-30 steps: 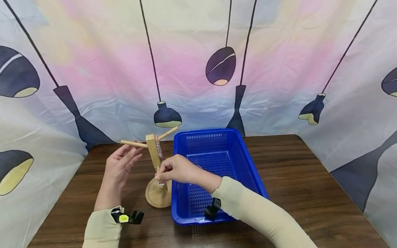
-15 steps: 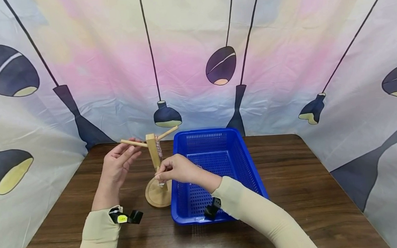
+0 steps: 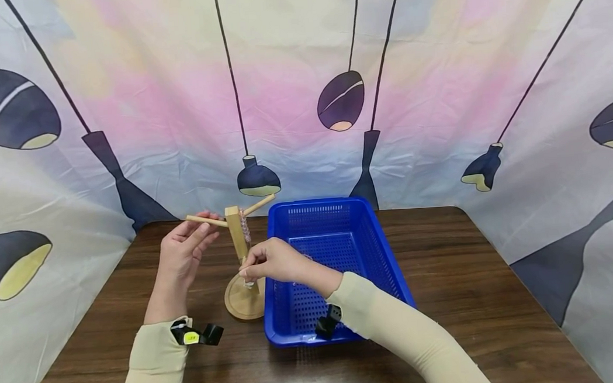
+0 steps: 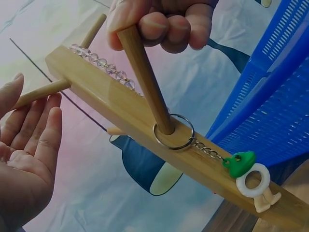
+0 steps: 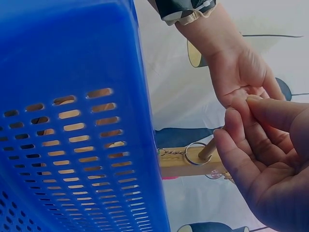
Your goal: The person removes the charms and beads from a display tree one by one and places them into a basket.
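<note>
Wood-grained surface (image 3: 449, 276) was backed by a cloth backdrop (image 3: 298, 57) printed with dark hanging lamps. At the left, the left grip (image 3: 181, 255) was positioned at the upper left peg (image 4: 48, 90) of a wooden stand (image 3: 237, 234), with the thumb on one side and the extended fingers on the other; whether the peg was pinched or merely braced could not be determined. The stand was supported on its round base (image 3: 242, 307). A clear-beaded bracelet (image 4: 111, 69) was hung from the upper right peg (image 3: 260, 204), beside the post. Below it, a key ring (image 4: 174, 148) was looped around the lower peg (image 4: 147, 79), close to the post, with its chain and green charm (image 4: 241, 164) laid along the wood. The right grip (image 3: 274, 262) was clamped at the free tip of the lower peg; the key ring itself was not held. At the far right, the base was partly overlapped by a blue basket (image 3: 319, 226).

For correct handling, the stand was best steadied from the upper left peg with light pressure, the lower peg was best released straight outward, and contact with the key ring was to be avoided, lest it be dragged toward the tip.
</note>
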A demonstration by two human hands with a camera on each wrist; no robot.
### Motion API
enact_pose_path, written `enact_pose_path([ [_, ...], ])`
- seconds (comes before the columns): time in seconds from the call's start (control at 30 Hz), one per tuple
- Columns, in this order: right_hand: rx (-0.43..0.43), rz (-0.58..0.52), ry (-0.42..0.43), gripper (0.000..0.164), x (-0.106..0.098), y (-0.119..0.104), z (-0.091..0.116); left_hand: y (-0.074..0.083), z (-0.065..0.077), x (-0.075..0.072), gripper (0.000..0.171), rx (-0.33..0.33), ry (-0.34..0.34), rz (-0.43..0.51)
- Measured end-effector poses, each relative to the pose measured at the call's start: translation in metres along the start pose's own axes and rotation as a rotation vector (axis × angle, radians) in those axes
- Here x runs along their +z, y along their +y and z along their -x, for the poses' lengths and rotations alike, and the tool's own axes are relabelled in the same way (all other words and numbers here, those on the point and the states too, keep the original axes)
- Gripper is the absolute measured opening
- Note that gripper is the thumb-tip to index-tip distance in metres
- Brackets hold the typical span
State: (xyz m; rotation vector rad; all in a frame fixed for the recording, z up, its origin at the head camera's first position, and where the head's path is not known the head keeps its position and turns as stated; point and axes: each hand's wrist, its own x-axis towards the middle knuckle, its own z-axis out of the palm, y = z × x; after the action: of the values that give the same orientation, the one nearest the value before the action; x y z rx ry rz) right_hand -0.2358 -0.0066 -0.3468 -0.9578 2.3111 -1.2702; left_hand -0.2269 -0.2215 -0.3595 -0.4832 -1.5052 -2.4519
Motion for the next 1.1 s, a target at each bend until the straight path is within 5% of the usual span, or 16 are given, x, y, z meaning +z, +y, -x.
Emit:
enact_pose_path([
  [0.43,-0.001,-0.019,0.009,0.014,0.002,-0.001,-0.001,-0.006,-0.003,0.009,0.019,0.019,0.114,0.079],
  [0.73,0.009,-0.013,0.018,0.014,0.0,-0.001,0.001,-0.009,-0.003,0.019,0.015,0.039,0.239,-0.015],
  [1.1,0.005,-0.026,0.02,0.014,-0.001,0.001,0.0,-0.011,-0.004,0.023,0.017,0.062,0.303,-0.06],
])
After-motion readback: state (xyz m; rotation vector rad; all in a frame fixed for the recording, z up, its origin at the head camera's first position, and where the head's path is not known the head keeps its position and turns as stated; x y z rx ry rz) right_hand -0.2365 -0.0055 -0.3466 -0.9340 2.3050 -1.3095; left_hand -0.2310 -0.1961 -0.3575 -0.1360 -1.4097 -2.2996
